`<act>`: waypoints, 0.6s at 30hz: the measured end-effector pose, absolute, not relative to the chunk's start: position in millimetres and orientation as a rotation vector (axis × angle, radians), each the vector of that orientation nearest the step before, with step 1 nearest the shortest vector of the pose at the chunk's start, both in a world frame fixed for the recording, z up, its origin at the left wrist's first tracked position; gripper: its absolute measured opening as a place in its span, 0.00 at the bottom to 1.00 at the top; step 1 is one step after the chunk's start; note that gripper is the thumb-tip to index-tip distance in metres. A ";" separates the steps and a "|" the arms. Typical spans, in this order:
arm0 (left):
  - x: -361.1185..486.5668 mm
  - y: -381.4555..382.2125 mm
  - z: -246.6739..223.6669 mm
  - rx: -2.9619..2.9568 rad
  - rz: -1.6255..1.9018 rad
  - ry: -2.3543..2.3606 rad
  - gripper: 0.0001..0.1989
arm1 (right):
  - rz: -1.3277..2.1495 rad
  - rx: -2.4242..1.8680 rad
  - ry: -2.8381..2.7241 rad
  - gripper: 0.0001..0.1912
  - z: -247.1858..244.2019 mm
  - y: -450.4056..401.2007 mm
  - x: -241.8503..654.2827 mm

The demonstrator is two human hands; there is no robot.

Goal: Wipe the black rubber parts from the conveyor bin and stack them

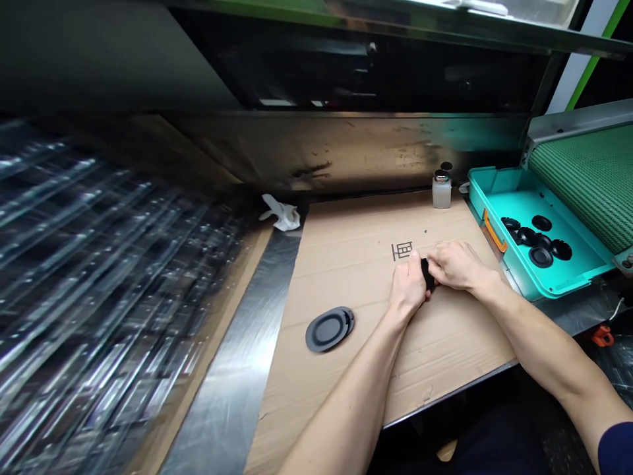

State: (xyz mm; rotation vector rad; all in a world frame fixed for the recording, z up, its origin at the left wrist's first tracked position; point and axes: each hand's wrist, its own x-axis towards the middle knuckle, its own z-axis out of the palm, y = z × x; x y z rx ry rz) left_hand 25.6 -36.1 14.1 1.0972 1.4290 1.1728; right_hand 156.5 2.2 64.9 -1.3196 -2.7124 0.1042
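Over the cardboard sheet (pixel 356 264), my left hand (pixel 408 284) and my right hand (pixel 455 265) are close together. Both are closed on a small black round part (pixel 427 274), the left gripping one side and the right pinching the other. Fingers cover much of the part, so its full shape is hidden. Left of my left forearm, a pair of overlapping black oval discs (pixel 328 329) lies flat on the cardboard.
A turquoise bin (pixel 583 264) with several black round parts (pixel 541 239) stands right, beside a green conveyor belt (pixel 588 175). A dispenser bottle (pixel 442 191) stands at the cardboard's back edge. White crumpled tissue (pixel 283 214) lies back left, near blurred stacks of clear plastic (pixel 99 290).
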 end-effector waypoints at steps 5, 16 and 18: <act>26.8 -37.7 16.5 1.089 1.189 1.393 0.34 | 0.115 -1.363 -2.702 0.14 66.9 -0.5 157.0; 29.1 -38.5 9.7 1.120 1.202 1.382 0.33 | 0.155 -1.374 -2.619 0.13 67.5 -3.6 159.7; 28.6 -37.2 8.0 1.087 1.178 1.386 0.32 | 0.173 -1.404 -2.607 0.13 65.0 -3.6 159.2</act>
